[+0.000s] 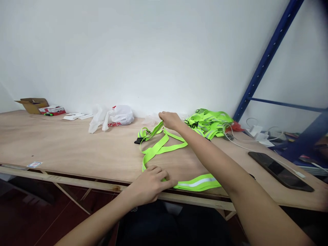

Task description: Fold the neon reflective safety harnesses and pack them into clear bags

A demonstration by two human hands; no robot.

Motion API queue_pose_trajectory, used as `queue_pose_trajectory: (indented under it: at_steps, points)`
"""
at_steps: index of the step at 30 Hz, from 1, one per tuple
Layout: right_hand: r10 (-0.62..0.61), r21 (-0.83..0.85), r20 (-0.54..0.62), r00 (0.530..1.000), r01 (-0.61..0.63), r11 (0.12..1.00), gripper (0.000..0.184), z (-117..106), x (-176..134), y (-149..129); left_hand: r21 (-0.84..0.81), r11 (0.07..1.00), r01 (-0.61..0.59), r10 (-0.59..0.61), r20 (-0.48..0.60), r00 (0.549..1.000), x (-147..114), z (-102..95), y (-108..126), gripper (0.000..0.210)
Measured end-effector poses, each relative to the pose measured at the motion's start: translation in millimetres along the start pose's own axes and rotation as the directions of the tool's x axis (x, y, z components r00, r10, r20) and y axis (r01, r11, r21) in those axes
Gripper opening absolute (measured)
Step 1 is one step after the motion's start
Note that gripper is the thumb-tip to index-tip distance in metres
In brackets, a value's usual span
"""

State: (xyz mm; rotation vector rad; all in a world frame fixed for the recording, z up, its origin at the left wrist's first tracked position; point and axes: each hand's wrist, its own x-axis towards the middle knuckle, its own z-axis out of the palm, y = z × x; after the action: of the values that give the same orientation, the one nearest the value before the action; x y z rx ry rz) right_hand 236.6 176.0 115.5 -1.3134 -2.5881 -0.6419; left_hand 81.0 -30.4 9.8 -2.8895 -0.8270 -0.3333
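A neon-green reflective strap point(156, 149) with a silver stripe lies in loops on the wooden table. My left hand point(153, 182) is at the table's front edge, its fingers closed on a lower part of this strap. Farther back, my right hand point(170, 120) pinches another stretch of the strap and lifts it off the table. A black buckle point(139, 140) rests at the strap's left end. From my left hand a flat striped length runs right along the front edge, passing behind my right forearm.
A heap of similar green straps point(212, 121) lies at the back right, near a white cable point(241, 147) and a phone point(280, 171). White plastic bags point(120, 115), a red-and-white box point(52, 110) and an open carton point(33, 106) stand along the wall. A blue metal frame point(266, 61) rises at right.
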Motion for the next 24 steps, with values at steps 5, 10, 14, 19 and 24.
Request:
queue_pose_trajectory:
  at_steps: [5,10,14,19,24]
  points:
    - [0.131,0.02,-0.043,0.99,-0.13,0.991,0.034,-6,-8,28,-0.049,0.994,-0.099,0.097,-0.048,0.994,-14,-13.3,-28,0.032]
    - [0.285,0.06,-0.126,0.95,-0.28,0.958,0.032,-25,-23,69,-0.002,0.999,0.049,-0.048,-0.288,0.956,-35,-56.0,-72,0.037]
    - [0.483,0.248,-0.304,0.821,-0.421,0.872,0.029,-52,-39,110,0.091,0.976,0.196,-0.124,-0.504,0.855,-52,-112.8,-107,0.037]
    - [0.551,0.328,-0.483,0.681,-0.443,0.834,0.029,-104,-65,148,0.298,0.916,0.267,-0.075,-0.527,0.846,-62,-190.1,-132,0.044]
    - [0.499,0.227,-0.59,0.635,-0.463,0.857,0.025,-155,-92,164,0.474,0.772,0.424,-0.094,-0.574,0.813,-66,-245.4,-148,0.057]
